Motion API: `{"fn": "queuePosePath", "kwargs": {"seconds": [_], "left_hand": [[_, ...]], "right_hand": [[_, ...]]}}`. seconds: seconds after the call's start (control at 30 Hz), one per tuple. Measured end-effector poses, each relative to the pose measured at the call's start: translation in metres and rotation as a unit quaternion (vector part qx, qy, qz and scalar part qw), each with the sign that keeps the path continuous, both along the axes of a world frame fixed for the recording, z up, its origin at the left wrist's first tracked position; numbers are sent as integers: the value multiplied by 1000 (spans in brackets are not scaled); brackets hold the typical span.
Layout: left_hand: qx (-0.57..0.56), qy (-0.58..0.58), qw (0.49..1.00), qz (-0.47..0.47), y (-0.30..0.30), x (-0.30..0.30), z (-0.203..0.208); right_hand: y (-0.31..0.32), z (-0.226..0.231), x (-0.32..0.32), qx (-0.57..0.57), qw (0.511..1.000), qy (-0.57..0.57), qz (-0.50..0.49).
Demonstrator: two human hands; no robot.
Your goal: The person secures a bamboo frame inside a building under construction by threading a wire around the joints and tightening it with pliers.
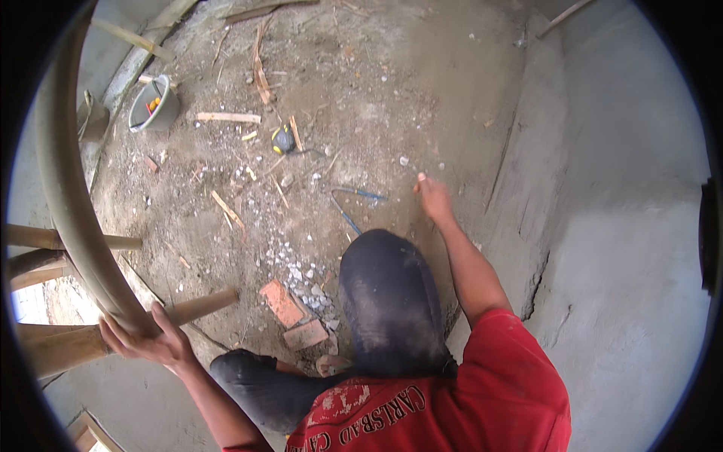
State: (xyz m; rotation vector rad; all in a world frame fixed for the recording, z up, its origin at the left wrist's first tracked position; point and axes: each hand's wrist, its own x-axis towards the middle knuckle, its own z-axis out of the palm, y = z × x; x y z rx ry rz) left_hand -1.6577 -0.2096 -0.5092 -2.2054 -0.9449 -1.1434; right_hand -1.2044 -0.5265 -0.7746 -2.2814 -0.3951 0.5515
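My left hand (pixel 154 343) grips the lower part of a thick upright bamboo pole (pixel 62 158), thumb on one side and fingers on the other. My right hand (pixel 434 199) is held out over the dirt floor with its fingers curled together. What it holds, if anything, I cannot make out. The nearest tool to it is a pair of pincers (pixel 348 207) with blue handles, spread apart on the ground. Farther off lies a black and yellow tape measure (pixel 283 140).
A grey bucket (pixel 167 113) with orange and red items stands far left, beside another bucket (pixel 92 119). Horizontal bamboo poles (pixel 203 306) jut in at left. Broken bricks (pixel 283 303), white gravel (pixel 301 275) and wood scraps (pixel 229 117) litter the floor. A cracked grey wall (pixel 625 226) rises at right.
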Motion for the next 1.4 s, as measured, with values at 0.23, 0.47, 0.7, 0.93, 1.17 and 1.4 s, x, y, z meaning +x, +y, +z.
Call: {"fn": "queuePosePath", "kwargs": {"seconds": [0.23, 0.47, 0.7, 0.93, 1.17, 1.4], "left_hand": [[-469, 3, 844, -260, -82, 149, -30], [-685, 25, 670, -284, -45, 166, -80], [-524, 233, 771, -277, -89, 82, -97], [-723, -28, 688, -50, -104, -73, -146], [-851, -194, 488, 8, -157, -35, -88], [-898, -182, 395, -65, -146, 103, 60]], "right_hand": [[121, 151, -72, 57, 948, 102, 295], [153, 153, -84, 171, 954, 161, 187], [91, -43, -59, 58, 943, 326, -5], [-9, -86, 6, -242, 928, -283, -16], [-19, 11, -27, -308, 936, -71, 153], [-24, 245, 6, 263, 899, 279, -213]]}}
